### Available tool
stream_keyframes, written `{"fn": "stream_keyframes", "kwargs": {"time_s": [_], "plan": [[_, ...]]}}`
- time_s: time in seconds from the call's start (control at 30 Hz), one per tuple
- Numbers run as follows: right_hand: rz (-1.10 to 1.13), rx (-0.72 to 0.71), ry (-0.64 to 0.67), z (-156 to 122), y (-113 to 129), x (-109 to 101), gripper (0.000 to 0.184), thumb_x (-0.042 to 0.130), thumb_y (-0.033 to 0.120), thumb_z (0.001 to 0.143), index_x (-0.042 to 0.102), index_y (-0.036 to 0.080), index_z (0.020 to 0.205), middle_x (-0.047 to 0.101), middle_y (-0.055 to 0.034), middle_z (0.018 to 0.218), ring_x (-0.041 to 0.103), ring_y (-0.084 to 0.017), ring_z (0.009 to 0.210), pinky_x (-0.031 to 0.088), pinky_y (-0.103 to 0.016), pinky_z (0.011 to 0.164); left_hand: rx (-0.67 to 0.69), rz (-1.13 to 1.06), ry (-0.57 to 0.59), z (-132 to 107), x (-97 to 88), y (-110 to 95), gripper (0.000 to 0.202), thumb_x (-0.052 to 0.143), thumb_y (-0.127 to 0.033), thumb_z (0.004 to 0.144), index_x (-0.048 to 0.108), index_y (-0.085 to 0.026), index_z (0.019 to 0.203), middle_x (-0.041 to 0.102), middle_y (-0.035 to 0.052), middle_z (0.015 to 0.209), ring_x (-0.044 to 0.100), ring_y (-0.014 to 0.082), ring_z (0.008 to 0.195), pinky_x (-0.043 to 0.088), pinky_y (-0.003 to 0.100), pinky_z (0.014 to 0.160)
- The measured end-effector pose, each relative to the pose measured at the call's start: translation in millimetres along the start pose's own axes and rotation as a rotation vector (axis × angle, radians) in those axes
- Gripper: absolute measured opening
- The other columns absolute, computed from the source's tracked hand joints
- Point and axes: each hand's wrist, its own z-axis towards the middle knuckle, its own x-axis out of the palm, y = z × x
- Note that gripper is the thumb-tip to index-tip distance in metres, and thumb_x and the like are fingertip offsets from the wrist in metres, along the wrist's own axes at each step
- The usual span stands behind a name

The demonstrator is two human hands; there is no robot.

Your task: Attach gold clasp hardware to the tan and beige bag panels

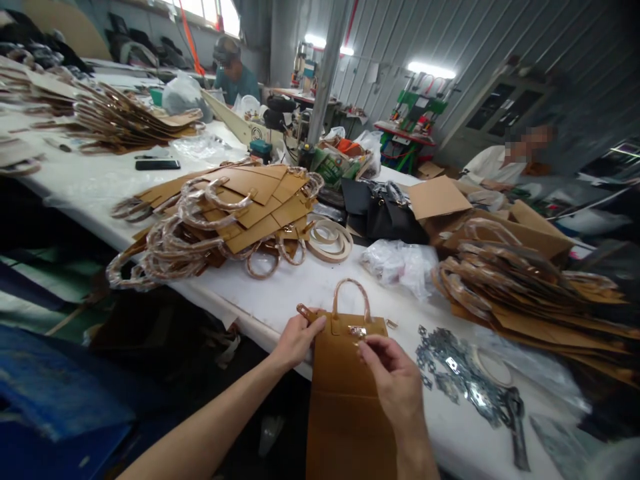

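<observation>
A tan leather handbag panel (345, 377) hangs over the table's front edge, its upper part lying on the white top. Its plastic-wrapped handle (351, 281) points away from me. Below the handle sits a shiny metal clasp (357, 330). My left hand (295, 341) grips the panel's upper left corner, thumb on top, beside a small strap (303, 310). Just below the clasp, my right hand (395, 373) is closed in a pinch, thumb against forefinger. A tiny light speck shows at those fingertips, too small to name.
Loose metal plates (453, 367) and a dark-handled tool (516, 427) lie right. Stacked bag panels stand left (260, 193) and right (525, 293). A coiled pale strip (330, 241) and plastic bag (400, 267) lie beyond. Two people work farther back.
</observation>
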Motion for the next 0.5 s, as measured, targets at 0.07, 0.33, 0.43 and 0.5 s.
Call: {"fn": "stream_keyframes", "kwargs": {"time_s": [0.07, 0.33, 0.43, 0.5], "plan": [[0.081, 0.016, 0.039, -5.6, 4.2, 30.3, 0.038, 0.078, 0.053, 0.084, 0.072, 0.019, 0.101, 0.076, -0.0064, 0.086, 0.073, -0.022, 0.075, 0.063, -0.031, 0.07, -0.003, -0.046, 0.004, -1.1, 0.4, 2.0, 0.05, 0.06, -0.056, 0.095, 0.068, -0.015, 0.122, 0.071, 0.0045, 0.095, 0.063, 0.0167, 0.079, 0.048, 0.025, 0.071], [0.026, -0.024, -0.046, 0.3, -17.4, 63.4, 0.038, 0.074, 0.053, 0.088, 0.076, 0.018, 0.104, 0.079, -0.0104, 0.1, 0.075, -0.025, 0.086, 0.063, -0.036, 0.081, 0.028, -0.022, -0.004, -3.4, -4.3, 5.2, 0.051, 0.058, -0.057, 0.097, 0.067, -0.016, 0.126, 0.072, 0.0056, 0.1, 0.065, 0.0193, 0.088, 0.051, 0.027, 0.078], [0.007, -0.013, -0.029, 2.0, -17.8, 61.8, 0.04, 0.075, 0.053, 0.087, 0.077, 0.017, 0.106, 0.079, -0.0104, 0.097, 0.074, -0.025, 0.083, 0.063, -0.035, 0.078, 0.049, 0.049, -0.043, -2.1, -4.7, 3.7, 0.05, 0.057, -0.055, 0.097, 0.069, -0.016, 0.126, 0.073, 0.006, 0.101, 0.066, 0.0211, 0.092, 0.052, 0.03, 0.085], [-0.008, -0.012, -0.037, 2.1, -15.9, 62.4, 0.042, 0.075, 0.052, 0.087, 0.077, 0.017, 0.111, 0.079, -0.0097, 0.095, 0.074, -0.024, 0.08, 0.063, -0.035, 0.075, 0.077, 0.087, -0.063, -1.6, -4.5, 2.3, 0.049, 0.057, -0.054, 0.097, 0.069, -0.017, 0.126, 0.075, 0.0072, 0.108, 0.067, 0.0237, 0.101, 0.051, 0.032, 0.095]]}}
